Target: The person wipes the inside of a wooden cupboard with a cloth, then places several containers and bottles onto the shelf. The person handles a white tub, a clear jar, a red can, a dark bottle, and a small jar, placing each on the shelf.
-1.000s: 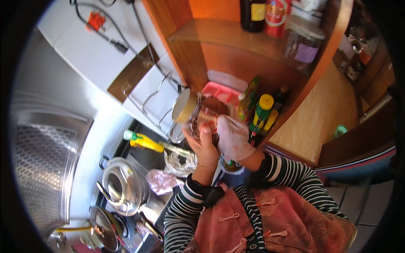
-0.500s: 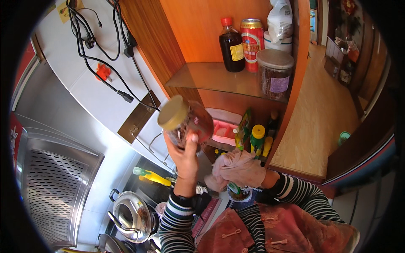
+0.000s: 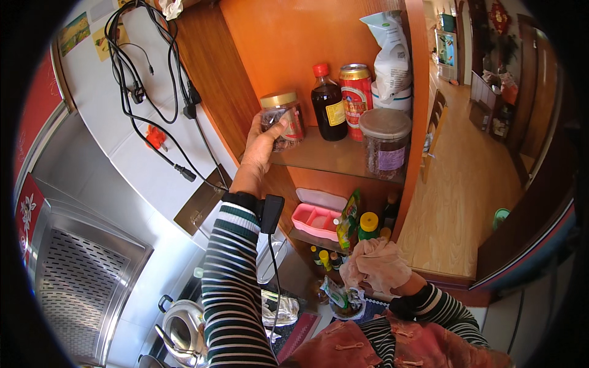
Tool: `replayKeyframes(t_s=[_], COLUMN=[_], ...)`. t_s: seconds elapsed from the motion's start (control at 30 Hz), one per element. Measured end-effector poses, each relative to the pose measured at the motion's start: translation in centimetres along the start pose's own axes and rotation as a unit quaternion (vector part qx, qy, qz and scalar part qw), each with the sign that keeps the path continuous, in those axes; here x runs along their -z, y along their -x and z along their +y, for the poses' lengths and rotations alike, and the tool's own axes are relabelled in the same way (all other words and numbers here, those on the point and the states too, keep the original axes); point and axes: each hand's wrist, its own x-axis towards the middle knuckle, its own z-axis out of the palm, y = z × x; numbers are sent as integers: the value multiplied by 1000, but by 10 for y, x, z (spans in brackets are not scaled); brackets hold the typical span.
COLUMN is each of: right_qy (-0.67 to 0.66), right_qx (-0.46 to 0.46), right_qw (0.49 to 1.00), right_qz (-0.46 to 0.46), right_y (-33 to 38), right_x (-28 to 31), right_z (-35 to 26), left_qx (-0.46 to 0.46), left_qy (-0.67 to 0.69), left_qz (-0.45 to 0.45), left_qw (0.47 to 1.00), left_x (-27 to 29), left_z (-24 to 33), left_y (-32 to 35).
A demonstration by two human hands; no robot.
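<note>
My left hand (image 3: 265, 140) is wrapped round a clear jar (image 3: 294, 122) with a gold lid and dark contents, upright at the left end of the glass shelf (image 3: 331, 158). Beside the jar stands a dark sauce bottle (image 3: 329, 107) with a red cap, then a red and gold can (image 3: 354, 101). A larger clear canister (image 3: 384, 147) with a grey lid stands at the shelf's right front. Lower down, my right hand (image 3: 402, 283) is closed on a pinkish cloth (image 3: 373, 262), which covers most of the fingers.
Below the shelf sit a pink divided box (image 3: 316, 221), a yellow-capped green bottle (image 3: 368, 226) and several small bottles. Black cables (image 3: 126, 92) hang on the left wall. A steel pot (image 3: 184, 328) stands at lower left. A white bag (image 3: 391, 58) rests on a white tub behind the canister.
My left hand has carried the jar up from in front of the cabinet to the shelf's left end. My right hand, still holding the cloth, has moved slightly lower and right.
</note>
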Motion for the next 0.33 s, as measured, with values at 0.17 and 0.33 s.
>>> replayKeyframes(t_s=[0.17,0.33], right_qy=[79,-25], right_qx=[-63,-86], right_qw=[990,994], right_qz=[99,62], right_y=[13,12], right_x=[12,21], right_z=[-10,0], left_qx=[13,36], left_qy=[-89,-129], left_qz=[-37,-39], left_qw=[995,990], left_x=[2,3], left_z=[-12,-13], left_y=[-18,-24])
